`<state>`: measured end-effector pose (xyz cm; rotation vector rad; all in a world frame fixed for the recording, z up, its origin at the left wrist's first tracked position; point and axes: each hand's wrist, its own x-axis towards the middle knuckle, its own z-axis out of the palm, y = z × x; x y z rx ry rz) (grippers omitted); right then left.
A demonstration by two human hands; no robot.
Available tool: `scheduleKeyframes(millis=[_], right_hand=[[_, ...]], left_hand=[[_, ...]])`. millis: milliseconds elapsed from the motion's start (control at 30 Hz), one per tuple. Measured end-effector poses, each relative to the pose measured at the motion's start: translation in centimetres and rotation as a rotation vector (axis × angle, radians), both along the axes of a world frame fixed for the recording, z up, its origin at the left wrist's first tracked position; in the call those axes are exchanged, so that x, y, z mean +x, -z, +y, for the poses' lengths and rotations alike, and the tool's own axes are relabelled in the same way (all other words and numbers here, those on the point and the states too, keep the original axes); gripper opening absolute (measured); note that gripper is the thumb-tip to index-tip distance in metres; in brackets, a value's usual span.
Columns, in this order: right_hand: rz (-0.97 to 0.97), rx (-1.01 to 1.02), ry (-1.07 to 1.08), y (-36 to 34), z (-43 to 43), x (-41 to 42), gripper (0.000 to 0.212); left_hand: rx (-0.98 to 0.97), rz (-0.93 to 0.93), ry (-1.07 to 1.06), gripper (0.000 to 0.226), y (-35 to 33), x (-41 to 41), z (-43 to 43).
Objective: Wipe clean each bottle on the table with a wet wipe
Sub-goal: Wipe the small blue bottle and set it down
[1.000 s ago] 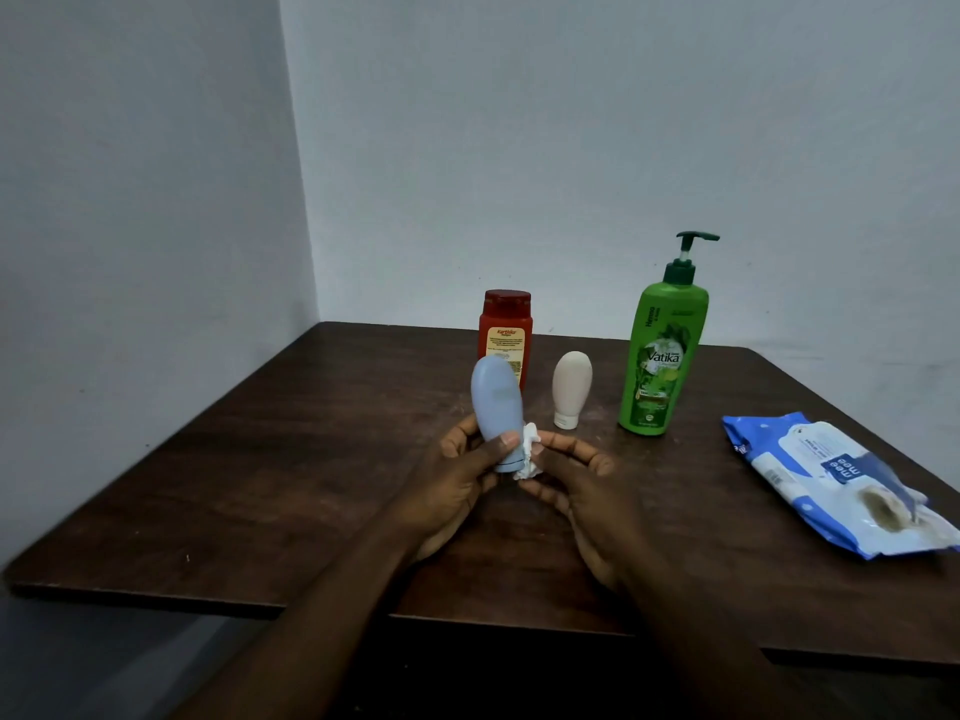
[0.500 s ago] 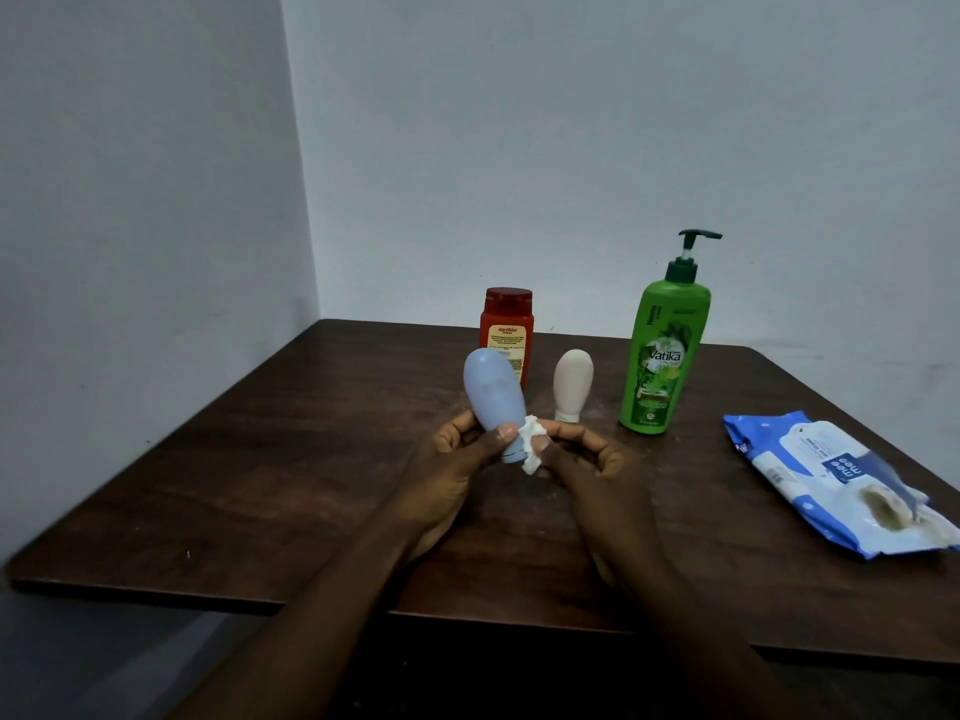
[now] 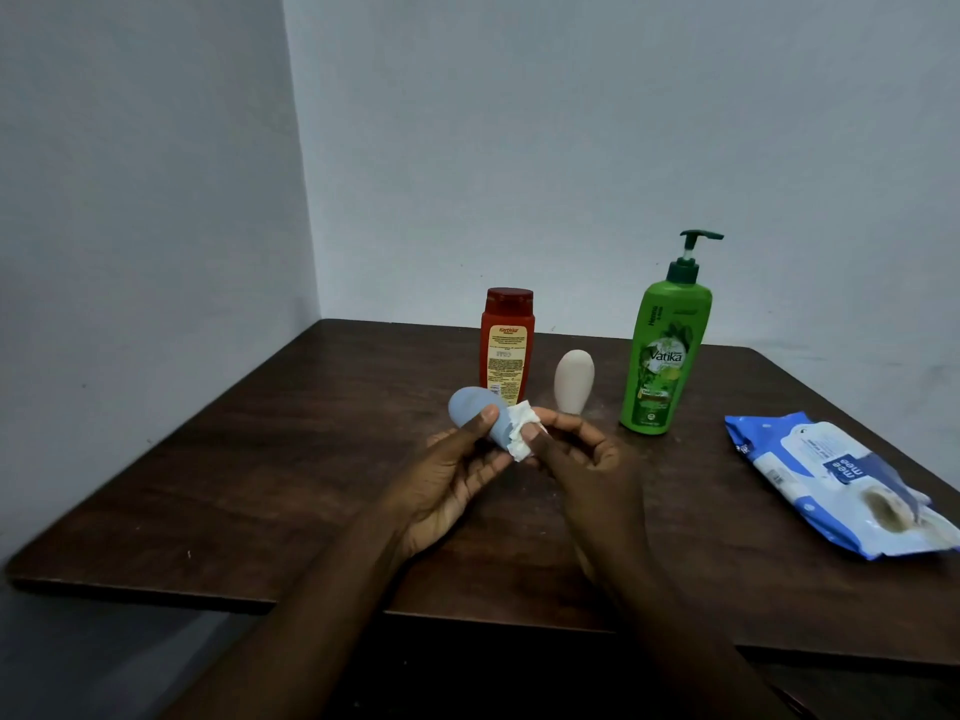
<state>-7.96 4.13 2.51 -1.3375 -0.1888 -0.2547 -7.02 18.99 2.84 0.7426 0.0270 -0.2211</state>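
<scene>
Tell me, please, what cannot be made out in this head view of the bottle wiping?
- Blue bottle: its lower end and cap are hidden by the left hand and the white wipe.
- Right hand: fingertips behind the wipe are covered.
- Red bottle: label print is too small to read; its base sits behind the blue bottle.
- Wipes pack: its opening is blurred.
- Both elbows are cut off by the bottom edge.

Four bottles: blue bottle (image 3: 475, 414) under the left thumb, red bottle (image 3: 507, 345), beige bottle (image 3: 574, 380), green pump bottle (image 3: 665, 350) beyond the fingertips. One wipe (image 3: 519, 433). One wipes pack (image 3: 841, 485).
</scene>
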Motion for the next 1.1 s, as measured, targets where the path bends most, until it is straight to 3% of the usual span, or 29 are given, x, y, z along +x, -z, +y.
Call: scheduleKeyframes(millis=[167, 267, 500, 700, 933, 1100], right_hand=[[-0.391, -0.459, 0.300, 0.1, 0.4, -0.3, 0.017], [-0.620, -0.606, 0.394, 0.5, 0.5, -0.4, 0.019], [-0.798, -0.836, 0.367, 1.3, -0.1, -0.4, 0.033], [-0.625, -0.640, 0.335, 0.9, -0.6, -0.3, 0.023], [-0.009, -0.088, 0.033, 0.1, -0.2, 0.7, 0.017], [0.116, 0.005, -0.084, -0.8, -0.4, 1.7, 0.017]], left_hand=[[-0.048, 0.059, 0.012, 0.047, -0.5, -0.4, 0.1], [-0.029, 0.068, 0.014, 0.049, -0.2, -0.3, 0.2], [-0.044, 0.082, 0.015, 0.054, -0.1, -0.1, 0.3], [-0.047, 0.075, 0.026, 0.057, -0.4, -0.2, 0.2], [-0.068, 0.090, -0.005, 0.061, -0.4, -0.3, 0.3], [-0.045, 0.092, 0.005, 0.057, -0.3, -0.3, 0.2]])
